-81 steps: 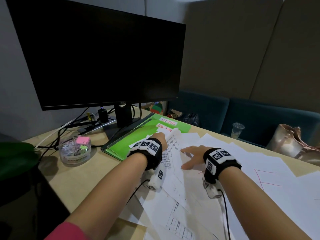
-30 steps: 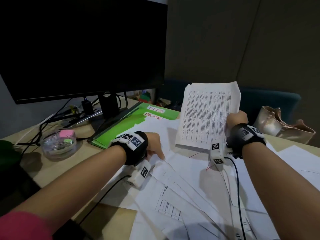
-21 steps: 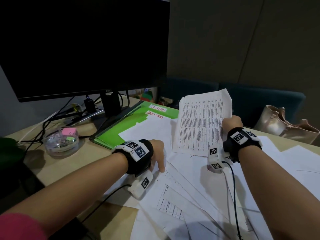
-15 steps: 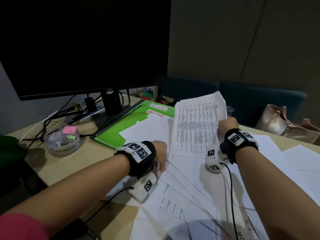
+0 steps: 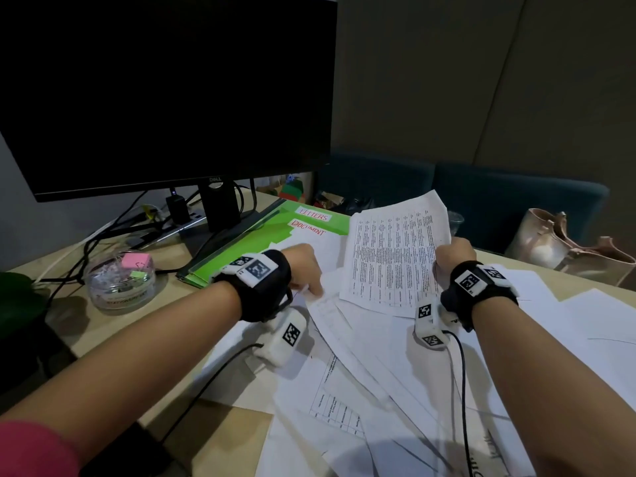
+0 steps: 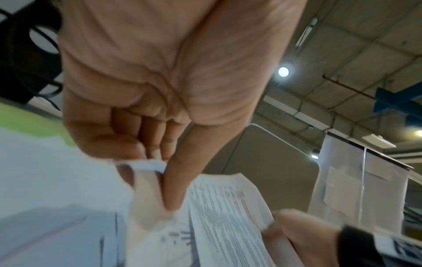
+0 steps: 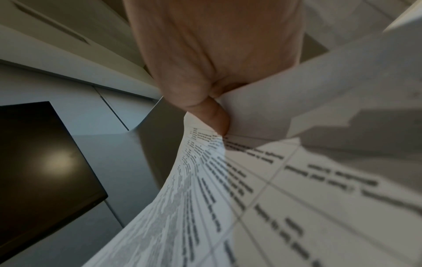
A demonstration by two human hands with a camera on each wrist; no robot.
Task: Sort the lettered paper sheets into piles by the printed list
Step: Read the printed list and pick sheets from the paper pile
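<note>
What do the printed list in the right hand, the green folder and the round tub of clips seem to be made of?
Printed list: thin matte paper; it curves where the right hand pinches it.
Green folder: looks like smooth card or plastic; the flat, faintly shiny cover leaves it open.
Round tub: clear plastic, probably; contents show through its wall.

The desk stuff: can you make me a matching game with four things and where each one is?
Things:
1. printed list
2. sticky notes
3. green folder
4. bag

Places:
A. in the clear bowl
B. on the teal seat, far right
C. held up by the right hand
D. flat on the desk by the monitor stand, partly under white sheets

Pairs: 1-C, 2-A, 3-D, 4-B
</note>
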